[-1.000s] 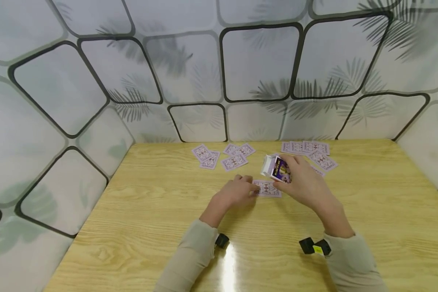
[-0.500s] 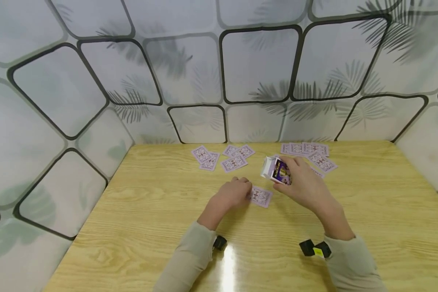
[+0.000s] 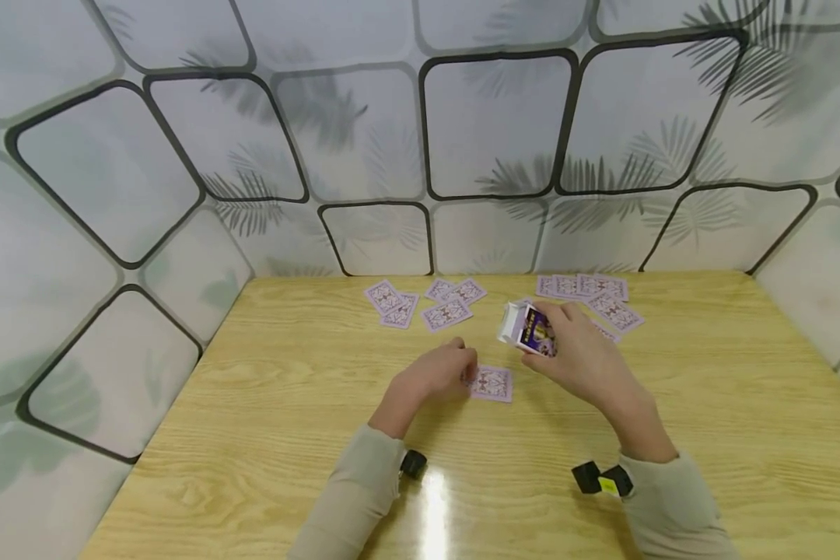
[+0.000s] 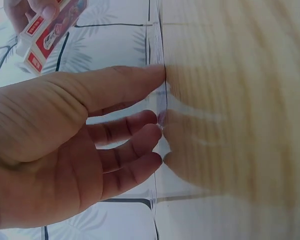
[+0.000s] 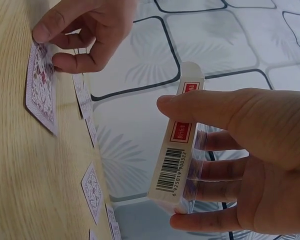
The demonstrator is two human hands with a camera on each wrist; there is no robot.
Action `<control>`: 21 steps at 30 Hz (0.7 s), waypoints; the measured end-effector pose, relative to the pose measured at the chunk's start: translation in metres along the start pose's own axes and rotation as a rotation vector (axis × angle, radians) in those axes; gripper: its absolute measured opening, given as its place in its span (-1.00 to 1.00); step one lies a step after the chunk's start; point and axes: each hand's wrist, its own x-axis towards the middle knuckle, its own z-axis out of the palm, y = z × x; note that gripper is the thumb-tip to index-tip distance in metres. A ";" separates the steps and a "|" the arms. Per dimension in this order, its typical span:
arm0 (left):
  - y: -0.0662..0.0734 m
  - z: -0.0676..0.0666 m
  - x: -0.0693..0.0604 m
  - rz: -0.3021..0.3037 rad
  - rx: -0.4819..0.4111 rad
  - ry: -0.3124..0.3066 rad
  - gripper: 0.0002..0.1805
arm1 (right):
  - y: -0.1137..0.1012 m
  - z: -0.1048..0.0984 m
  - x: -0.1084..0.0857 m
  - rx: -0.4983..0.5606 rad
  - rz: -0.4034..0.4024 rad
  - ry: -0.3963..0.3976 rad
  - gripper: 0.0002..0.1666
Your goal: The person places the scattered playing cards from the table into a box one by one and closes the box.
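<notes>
My left hand (image 3: 435, 375) is low over the wooden table. Its thumb and curled fingers hold the end of some face-down playing cards (image 3: 492, 384) with a purple-and-white back; whether this is one card or a thin stack I cannot tell. In the right wrist view, the thumb sits at the near edge of the cards (image 5: 41, 87) and the fingertips at the other edge. Off to the right, my right hand (image 3: 588, 356) grips a card box (image 3: 537, 333) above the table, its white flap end toward the left. The box's barcode side (image 5: 171, 167) shows in the right wrist view.
Face-down cards lie spread along the back of the table (image 3: 287, 435): a left pair (image 3: 399, 310), a middle group (image 3: 446, 314) and a right group (image 3: 612, 309). The right hand and box partly cover the right group. A patterned wall (image 3: 497, 124) rises behind.
My left hand has drawn the cards left and toward me, away from below the box; they tilted midway and now lie nearly straight. The right hand and box have hardly moved.
</notes>
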 end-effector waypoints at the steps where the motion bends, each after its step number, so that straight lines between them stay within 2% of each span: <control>1: -0.001 0.000 0.000 -0.015 -0.021 -0.011 -0.78 | 0.000 0.000 0.000 -0.001 -0.002 0.001 -0.11; 6: -0.004 0.001 -0.002 -0.074 -0.092 -0.044 -0.53 | 0.000 0.001 0.000 -0.001 -0.001 0.002 -0.11; 9: -0.006 0.001 -0.003 -0.083 -0.092 -0.052 -0.45 | 0.000 0.001 0.000 0.000 0.005 -0.004 -0.10; 21: -0.007 -0.001 -0.007 -0.107 -0.081 -0.042 -0.48 | 0.000 0.000 0.001 0.013 0.013 -0.015 -0.10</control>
